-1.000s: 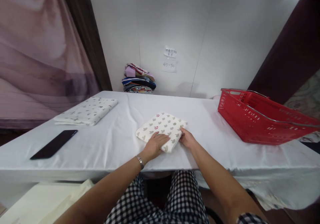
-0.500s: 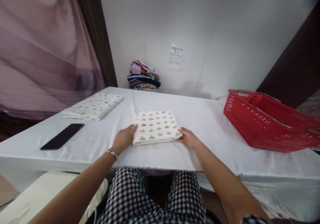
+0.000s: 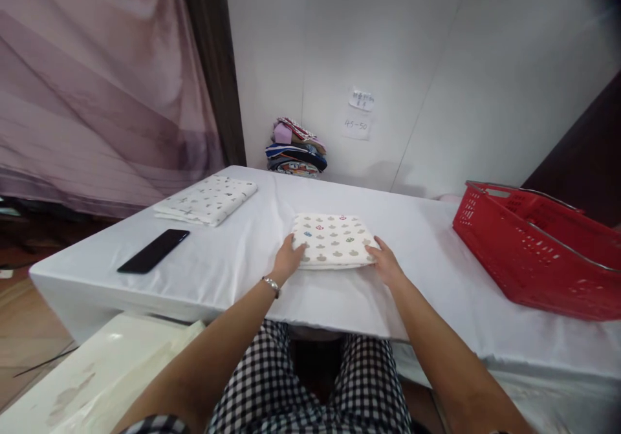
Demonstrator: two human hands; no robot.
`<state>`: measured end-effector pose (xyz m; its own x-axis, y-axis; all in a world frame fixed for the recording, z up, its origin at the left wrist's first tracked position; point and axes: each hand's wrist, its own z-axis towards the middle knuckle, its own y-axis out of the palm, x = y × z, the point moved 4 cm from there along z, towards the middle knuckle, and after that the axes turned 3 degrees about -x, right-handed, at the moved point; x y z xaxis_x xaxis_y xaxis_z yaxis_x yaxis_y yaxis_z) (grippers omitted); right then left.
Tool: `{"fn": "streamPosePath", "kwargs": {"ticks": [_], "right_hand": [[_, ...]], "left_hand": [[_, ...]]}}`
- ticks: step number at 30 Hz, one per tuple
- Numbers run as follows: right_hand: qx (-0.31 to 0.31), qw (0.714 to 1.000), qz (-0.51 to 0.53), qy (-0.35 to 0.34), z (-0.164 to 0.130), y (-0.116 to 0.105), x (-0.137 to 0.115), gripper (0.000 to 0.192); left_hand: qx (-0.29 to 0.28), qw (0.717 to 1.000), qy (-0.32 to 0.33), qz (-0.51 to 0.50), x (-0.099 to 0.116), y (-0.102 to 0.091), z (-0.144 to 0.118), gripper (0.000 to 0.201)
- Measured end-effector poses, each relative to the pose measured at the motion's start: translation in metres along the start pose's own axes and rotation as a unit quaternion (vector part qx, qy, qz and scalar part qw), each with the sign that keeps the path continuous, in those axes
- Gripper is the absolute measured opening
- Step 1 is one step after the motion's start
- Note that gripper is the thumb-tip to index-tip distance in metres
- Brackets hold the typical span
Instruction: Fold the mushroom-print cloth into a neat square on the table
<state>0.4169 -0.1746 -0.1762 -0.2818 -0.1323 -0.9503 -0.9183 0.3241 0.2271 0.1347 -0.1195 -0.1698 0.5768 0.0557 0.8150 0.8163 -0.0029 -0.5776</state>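
A folded white cloth with small grey and coloured prints (image 3: 334,240) lies flat on the white-covered table (image 3: 427,279), in front of me. My left hand (image 3: 288,260) grips its near left corner, thumb on top. My right hand (image 3: 385,262) holds its near right corner, fingers against the edge. A bracelet sits on my left wrist.
A second folded printed cloth (image 3: 206,199) lies at the far left, a black phone (image 3: 153,251) nearer on the left. A red plastic basket (image 3: 538,246) stands at the right. A pile of coloured clothes (image 3: 295,152) rests against the back wall.
The cloth was turned square to me and both hands shifted from its top to its two near corners. My view has swung left.
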Motion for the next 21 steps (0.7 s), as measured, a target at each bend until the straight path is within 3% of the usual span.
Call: {"fn": "streamPosePath", "kwargs": {"ticks": [6, 9, 11, 14, 18, 21], "right_hand": [[0.009, 0.997, -0.065, 0.045, -0.013, -0.029, 0.018, 0.085], [0.063, 0.977, -0.199, -0.033, -0.022, -0.033, 0.016, 0.078], [0.076, 0.934, -0.315, -0.149, -0.029, -0.029, 0.01, 0.067], [0.015, 0.845, -0.437, -0.307, -0.043, -0.015, 0.006, 0.049], [-0.086, 0.759, -0.54, -0.353, -0.05, 0.003, 0.012, 0.033], [-0.09, 0.73, -0.577, -0.354, -0.05, 0.009, 0.015, 0.033]], "left_hand": [[0.003, 0.999, 0.043, 0.025, -0.001, 0.013, 0.007, 0.053], [0.035, 0.991, 0.126, -0.006, -0.009, 0.007, -0.002, 0.044], [0.04, 0.982, 0.181, -0.033, -0.016, 0.001, -0.011, 0.04], [0.008, 0.973, 0.229, -0.031, -0.026, -0.004, -0.024, 0.038], [0.002, 0.973, 0.228, 0.015, -0.029, -0.007, -0.033, 0.033], [0.028, 0.974, 0.215, 0.068, -0.022, -0.006, -0.034, 0.034]]}}
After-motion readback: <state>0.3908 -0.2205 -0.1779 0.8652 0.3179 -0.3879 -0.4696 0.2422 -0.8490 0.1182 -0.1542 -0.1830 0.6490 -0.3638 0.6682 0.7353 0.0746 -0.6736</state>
